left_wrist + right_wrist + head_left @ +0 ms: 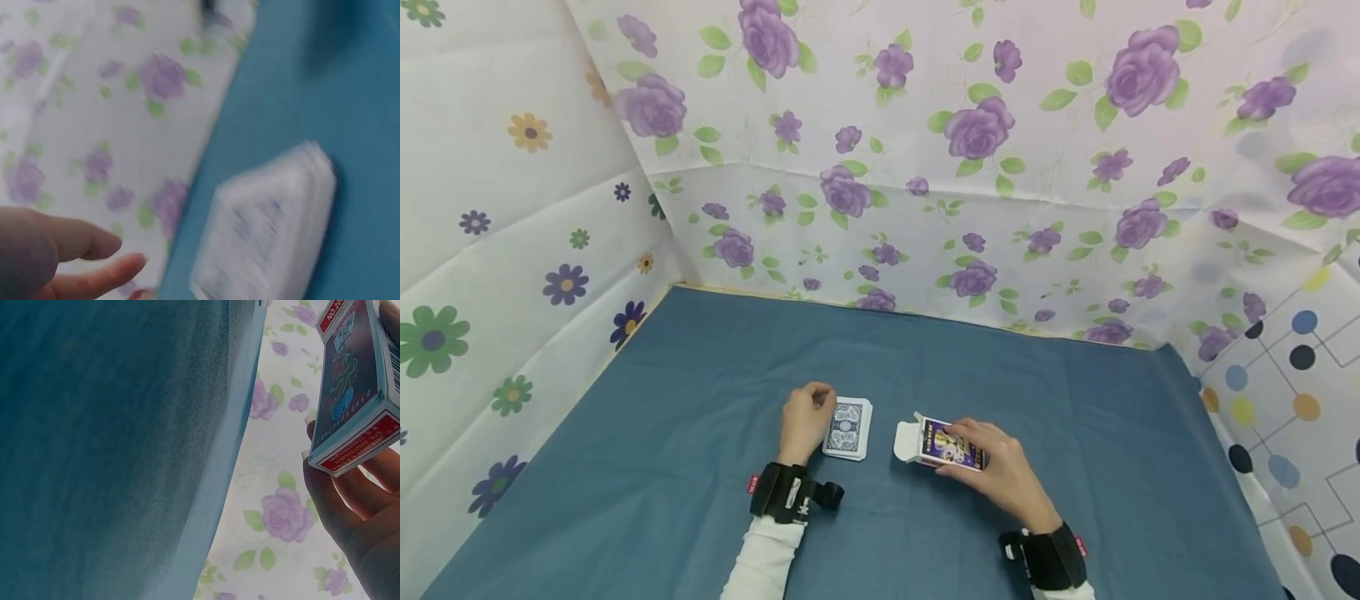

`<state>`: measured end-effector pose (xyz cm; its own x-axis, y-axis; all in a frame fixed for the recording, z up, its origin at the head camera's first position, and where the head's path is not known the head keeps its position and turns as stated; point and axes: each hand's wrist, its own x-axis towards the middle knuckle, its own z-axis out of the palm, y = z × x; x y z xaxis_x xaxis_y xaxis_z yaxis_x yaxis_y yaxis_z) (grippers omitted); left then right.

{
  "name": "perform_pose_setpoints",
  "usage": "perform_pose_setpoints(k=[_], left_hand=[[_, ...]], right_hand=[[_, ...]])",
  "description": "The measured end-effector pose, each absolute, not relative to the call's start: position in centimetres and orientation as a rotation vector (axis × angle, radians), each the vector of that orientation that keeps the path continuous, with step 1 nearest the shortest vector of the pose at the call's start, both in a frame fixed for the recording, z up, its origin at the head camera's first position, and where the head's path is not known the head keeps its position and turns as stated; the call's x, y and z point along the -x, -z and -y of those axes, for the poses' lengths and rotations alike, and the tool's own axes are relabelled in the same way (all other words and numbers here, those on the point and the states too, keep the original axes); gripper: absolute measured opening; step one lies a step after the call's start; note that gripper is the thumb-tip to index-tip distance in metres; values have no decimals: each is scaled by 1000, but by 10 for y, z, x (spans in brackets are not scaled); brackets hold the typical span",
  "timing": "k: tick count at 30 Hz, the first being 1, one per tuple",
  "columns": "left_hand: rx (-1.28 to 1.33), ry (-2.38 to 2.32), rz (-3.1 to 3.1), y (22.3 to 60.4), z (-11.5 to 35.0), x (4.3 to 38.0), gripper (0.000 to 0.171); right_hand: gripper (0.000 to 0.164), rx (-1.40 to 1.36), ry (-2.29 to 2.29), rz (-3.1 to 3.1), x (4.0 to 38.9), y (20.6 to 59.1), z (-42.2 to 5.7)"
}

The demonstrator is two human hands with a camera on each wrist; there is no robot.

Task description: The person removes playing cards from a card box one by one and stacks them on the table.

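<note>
A squared deck of playing cards (pixel 847 428), blue-and-white backs up, lies on the cloth. My left hand (pixel 806 422) is just left of it. In the left wrist view the fingers (pixel 119 272) are loosely bent with nothing between them, apart from the blurred deck (pixel 256 231). My right hand (pixel 1000 467) grips a card box (pixel 952 444) between thumb and fingers. The box's white flap (pixel 907 441) hangs open toward the deck. In the right wrist view the box (pixel 350 375) shows a dark printed face and red end; its inside is hidden.
A blue cloth (pixel 700 375) covers the table. Flowered sheeting (pixel 925 167) rises behind the table's back edge, with more patterned sheets at the left and right. Each wrist wears a black strap (pixel 778 493) with a camera.
</note>
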<state>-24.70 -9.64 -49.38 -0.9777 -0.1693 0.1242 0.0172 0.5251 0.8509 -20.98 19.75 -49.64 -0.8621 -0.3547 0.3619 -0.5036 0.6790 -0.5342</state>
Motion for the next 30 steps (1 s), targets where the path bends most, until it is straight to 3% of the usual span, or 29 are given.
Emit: perform_pose_setpoints(k=[5, 12, 20, 30], left_hand=[[193, 1631, 2602, 472, 79, 241, 21], [562, 1651, 2724, 475, 46, 234, 18], [536, 1624, 2784, 476, 33, 227, 9], [465, 1643, 2787, 476, 31, 224, 14]], right_hand=[[53, -691, -944, 2660, 211, 497, -198], [52, -709, -947, 2645, 210, 496, -197], [53, -728, -942, 2633, 210, 497, -197], [52, -740, -931, 2610, 211, 496, -197]])
